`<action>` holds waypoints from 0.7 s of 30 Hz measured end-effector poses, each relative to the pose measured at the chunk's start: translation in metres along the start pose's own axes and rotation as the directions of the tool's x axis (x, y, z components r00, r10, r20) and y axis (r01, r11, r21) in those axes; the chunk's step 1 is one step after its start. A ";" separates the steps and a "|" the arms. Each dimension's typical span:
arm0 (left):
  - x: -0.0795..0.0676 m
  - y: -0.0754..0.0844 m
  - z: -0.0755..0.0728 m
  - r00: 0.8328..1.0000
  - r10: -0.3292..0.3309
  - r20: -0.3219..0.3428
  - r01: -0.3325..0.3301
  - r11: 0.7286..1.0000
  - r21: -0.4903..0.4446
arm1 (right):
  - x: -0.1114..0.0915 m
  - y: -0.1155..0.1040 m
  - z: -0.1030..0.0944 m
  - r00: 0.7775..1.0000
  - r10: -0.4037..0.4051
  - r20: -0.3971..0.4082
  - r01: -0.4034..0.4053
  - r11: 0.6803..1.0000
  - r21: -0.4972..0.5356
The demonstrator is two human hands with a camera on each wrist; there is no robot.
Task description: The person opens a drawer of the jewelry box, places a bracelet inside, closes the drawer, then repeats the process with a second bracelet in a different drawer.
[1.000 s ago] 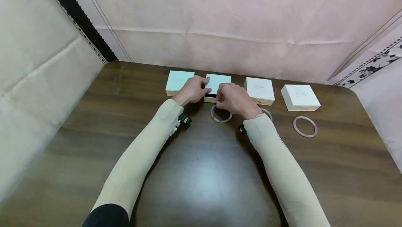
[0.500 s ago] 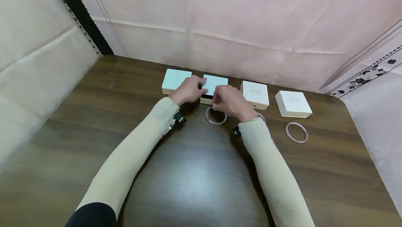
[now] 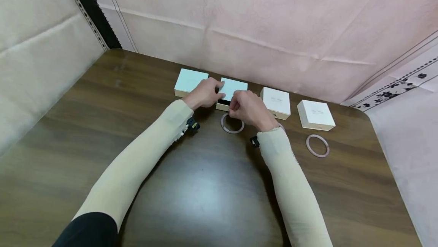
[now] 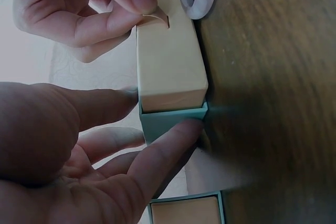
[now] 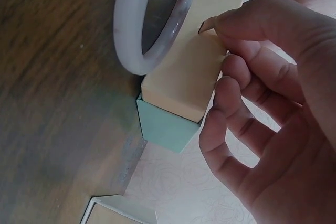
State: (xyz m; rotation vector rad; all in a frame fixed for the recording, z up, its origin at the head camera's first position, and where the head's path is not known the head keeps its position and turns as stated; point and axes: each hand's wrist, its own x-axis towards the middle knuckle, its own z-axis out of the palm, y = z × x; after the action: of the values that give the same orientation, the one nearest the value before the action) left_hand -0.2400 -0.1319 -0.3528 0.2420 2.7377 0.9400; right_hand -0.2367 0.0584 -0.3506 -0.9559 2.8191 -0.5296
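The teal box [image 3: 234, 85] sits near the far edge of the brown surface [image 3: 191, 201], its cream drawer [image 4: 170, 56] standing partway out of the sleeve towards the person. A dark strip shows between the sleeve's edge and the drawer front; what lies inside cannot be told. The left hand [image 3: 204, 93] has its grip on the left end of the sleeve, thumb and fingers set against it, while the right hand [image 3: 251, 109] pinches the small pull tab [image 4: 159, 19] on the drawer front. A pale bangle [image 5: 128, 24] lies just in front of the teal box. Left of that box stands a second teal box [image 3: 191, 79], its drawer seated within. To its right come a nearer white box [image 3: 276, 100] and a farther white box [image 3: 316, 113], their contents hidden. Before the nearer one, a partly covered bangle [image 3: 281, 126] peeps past the right wrist; before the farther one lies a third bangle [image 3: 319, 156].
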 end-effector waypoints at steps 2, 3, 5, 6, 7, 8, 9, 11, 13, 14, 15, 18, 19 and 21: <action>0.000 0.001 -0.001 1.000 0.005 0.004 -0.005 1.000 0.004 | 0.000 0.001 0.000 1.000 0.009 -0.007 -0.009 1.000 0.001; 0.000 0.001 -0.001 1.000 0.005 0.005 -0.005 1.000 0.006 | 0.000 0.001 0.000 1.000 0.011 -0.008 -0.011 1.000 0.002; 0.001 0.000 -0.001 1.000 0.002 0.006 -0.002 1.000 0.007 | 0.000 0.001 0.001 1.000 0.005 -0.006 -0.005 1.000 0.007; 0.001 -0.001 -0.001 1.000 -0.001 0.004 0.001 1.000 0.011 | 0.001 0.000 0.001 1.000 0.003 -0.002 -0.003 1.000 0.011; 0.000 -0.002 -0.002 1.000 -0.005 -0.001 0.005 1.000 0.011 | 0.002 -0.001 0.000 1.000 -0.005 0.001 0.005 1.000 0.012; 0.000 -0.003 -0.003 1.000 -0.008 -0.008 0.008 1.000 0.013 | 0.003 -0.001 0.000 1.000 -0.012 0.004 0.012 1.000 0.011; 0.001 -0.004 -0.003 1.000 -0.011 -0.014 0.011 1.000 0.010 | 0.003 -0.002 -0.001 1.000 -0.014 0.007 0.014 1.000 0.010; 0.002 -0.003 -0.002 1.000 -0.007 -0.018 0.007 1.000 -0.009 | 0.003 -0.001 -0.003 1.000 -0.010 0.012 0.010 1.000 -0.003; 0.004 -0.001 0.001 1.000 0.001 -0.023 -0.002 1.000 -0.026 | 0.001 0.001 -0.005 1.000 -0.005 0.017 0.006 1.000 -0.016; 0.004 0.000 0.002 1.000 0.008 -0.026 -0.009 0.999 -0.031 | 0.000 0.002 -0.006 1.000 -0.003 0.017 0.004 1.000 -0.022; 0.005 0.000 0.003 0.999 0.016 -0.027 -0.017 0.999 -0.039 | -0.001 0.002 -0.007 1.000 -0.001 0.018 0.002 1.000 -0.025; 0.004 -0.001 0.003 0.999 0.026 -0.035 -0.028 0.999 -0.034 | -0.001 0.002 -0.006 1.000 0.001 0.020 -0.001 1.000 -0.021; 0.003 -0.002 0.002 0.999 0.023 -0.036 -0.024 0.999 -0.029 | -0.001 0.001 -0.005 1.000 0.002 0.022 -0.002 1.000 -0.013; 0.002 -0.003 0.001 1.000 0.012 -0.028 -0.012 1.000 -0.015 | 0.000 0.000 -0.003 1.000 0.001 0.028 -0.001 1.000 -0.004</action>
State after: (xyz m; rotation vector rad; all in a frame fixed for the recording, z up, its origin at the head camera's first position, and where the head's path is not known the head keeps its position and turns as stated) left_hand -0.2416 -0.1331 -0.3560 0.2449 2.7564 0.9741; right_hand -0.2366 0.0590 -0.3480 -0.9554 2.7972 -0.5063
